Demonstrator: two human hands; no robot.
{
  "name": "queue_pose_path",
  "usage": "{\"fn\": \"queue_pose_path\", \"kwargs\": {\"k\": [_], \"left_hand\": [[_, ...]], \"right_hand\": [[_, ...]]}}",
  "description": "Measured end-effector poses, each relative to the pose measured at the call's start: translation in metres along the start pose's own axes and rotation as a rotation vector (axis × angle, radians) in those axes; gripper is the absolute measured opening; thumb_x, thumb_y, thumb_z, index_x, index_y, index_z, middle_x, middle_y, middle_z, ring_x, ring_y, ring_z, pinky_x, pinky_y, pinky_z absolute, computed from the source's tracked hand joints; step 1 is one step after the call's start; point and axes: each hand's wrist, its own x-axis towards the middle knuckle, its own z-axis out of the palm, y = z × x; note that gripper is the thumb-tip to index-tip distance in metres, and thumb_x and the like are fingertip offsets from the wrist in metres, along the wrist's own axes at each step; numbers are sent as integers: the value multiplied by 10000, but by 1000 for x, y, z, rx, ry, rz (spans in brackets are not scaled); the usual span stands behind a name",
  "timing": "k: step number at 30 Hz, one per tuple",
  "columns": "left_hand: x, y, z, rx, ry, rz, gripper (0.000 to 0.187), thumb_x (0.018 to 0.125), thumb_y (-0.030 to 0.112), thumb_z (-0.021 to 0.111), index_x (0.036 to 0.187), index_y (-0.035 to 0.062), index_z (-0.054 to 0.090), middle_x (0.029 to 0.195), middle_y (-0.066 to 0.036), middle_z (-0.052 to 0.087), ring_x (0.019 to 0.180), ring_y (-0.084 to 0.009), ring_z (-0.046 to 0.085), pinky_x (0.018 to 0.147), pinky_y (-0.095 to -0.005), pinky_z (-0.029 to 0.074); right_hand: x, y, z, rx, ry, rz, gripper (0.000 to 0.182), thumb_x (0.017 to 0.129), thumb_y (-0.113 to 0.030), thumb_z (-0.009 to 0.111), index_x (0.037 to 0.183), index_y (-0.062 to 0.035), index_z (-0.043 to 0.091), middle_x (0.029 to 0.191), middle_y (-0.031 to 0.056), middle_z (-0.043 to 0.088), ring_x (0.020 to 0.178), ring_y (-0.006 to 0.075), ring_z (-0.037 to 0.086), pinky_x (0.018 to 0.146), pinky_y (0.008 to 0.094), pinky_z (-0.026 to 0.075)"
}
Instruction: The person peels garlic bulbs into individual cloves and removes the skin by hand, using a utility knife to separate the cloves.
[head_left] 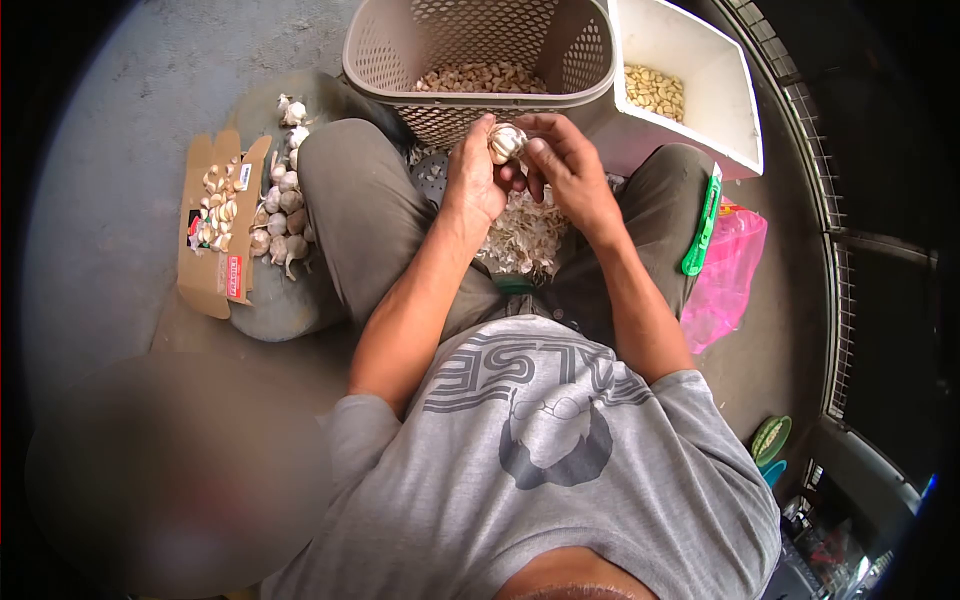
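Observation:
A whole garlic bulb (pixel 506 143) is held up between my two hands, above my lap. My left hand (pixel 474 178) grips it from the left with the fingers curled round. From the right, my right hand (pixel 572 170) closes on the same bulb, thumb and fingertips against its side. Below the hands lies a heap of papery garlic skins (pixel 524 235). More whole bulbs (pixel 285 205) sit on a round dark surface by my left knee. Beside them, separated cloves (pixel 218 208) lie in an opened cardboard box (pixel 205 275).
In front stands a perforated plastic basket (pixel 480 98) with cloves inside. A white foam box (pixel 700 50) holding pale peeled cloves adjoins it on the right. A green cutter knife (pixel 703 225) rests on my right knee, near a pink plastic bag (pixel 722 285).

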Motion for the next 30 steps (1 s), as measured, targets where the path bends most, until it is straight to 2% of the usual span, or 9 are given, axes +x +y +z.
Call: {"fn": "queue_pose_path", "kwargs": {"k": [6, 9, 12, 15, 19, 22, 25, 26, 30], "left_hand": [[-2, -4, 7, 144, 3, 103, 443, 1067, 520, 487, 896, 132, 615, 683, 2, 603, 480, -119, 493, 444, -312, 424], [-5, -3, 9, 205, -31, 74, 500, 1046, 586, 497, 905, 128, 641, 700, -2, 619, 448, -104, 466, 429, -315, 428], [-9, 2, 9, 124, -72, -38, 559, 1034, 629, 483, 882, 119, 652, 656, -2, 584, 388, -114, 408, 406, -314, 390], [-13, 6, 10, 82, -120, -78, 584, 1025, 656, 475, 861, 122, 647, 636, -5, 567, 390, -127, 411, 408, -303, 376], [-16, 10, 14, 76, -113, -52, 585, 1011, 676, 484, 900, 129, 657, 644, -8, 571, 410, -138, 441, 415, -295, 381], [-13, 5, 16, 169, -93, 38, 569, 1008, 682, 486, 948, 147, 670, 701, 8, 597, 492, -119, 511, 429, -279, 399], [-9, 0, 9, 314, -107, 65, 557, 1020, 671, 470, 961, 153, 668, 734, 19, 609, 532, -104, 530, 444, -261, 409], [-8, -1, 6, 336, -151, 95, 545, 1034, 645, 471, 982, 137, 662, 742, 14, 613, 543, -97, 533, 463, -240, 415], [-13, -5, 16, 462, -149, 272, 501, 1063, 564, 488, 973, 94, 638, 761, -2, 619, 566, -85, 546, 482, -231, 427]], "right_hand": [[1, -1, 4, -264, 105, -177, 258, 1063, -128, 585, 1268, 27, 590, 906, 72, 666, 679, 114, 606, 643, 265, 519], [-2, 2, 7, -404, 124, -289, 179, 1005, -84, 658, 1097, 51, 584, 851, 198, 704, 747, 244, 699, 680, 373, 554], [0, -14, -1, -318, 145, -115, 141, 984, -64, 664, 1014, 48, 583, 882, 234, 702, 748, 322, 702, 697, 410, 547], [7, -5, -10, -513, 233, -184, 99, 988, -69, 666, 961, 13, 618, 741, 106, 649, 694, 150, 600, 617, 348, 479], [5, 2, -21, -701, 225, -220, 177, 1002, -128, 664, 1096, 21, 647, 982, 158, 674, 867, 241, 644, 758, 351, 503], [6, 0, -16, -213, 85, -246, 283, 1012, -191, 666, 1184, 33, 642, 1086, 183, 652, 956, 293, 647, 839, 365, 510], [5, -5, -13, -573, -49, -335, 340, 1043, -245, 635, 1248, 25, 637, 1059, 151, 658, 971, 258, 646, 866, 354, 518], [7, 0, -13, -608, 12, -411, 306, 1066, -266, 605, 1181, 14, 651, 1007, 104, 665, 868, 179, 645, 770, 320, 533], [13, 3, -16, -278, 158, -135, 272, 1051, -243, 630, 1114, 21, 620, 882, 102, 667, 717, 130, 611, 619, 307, 515]]}}
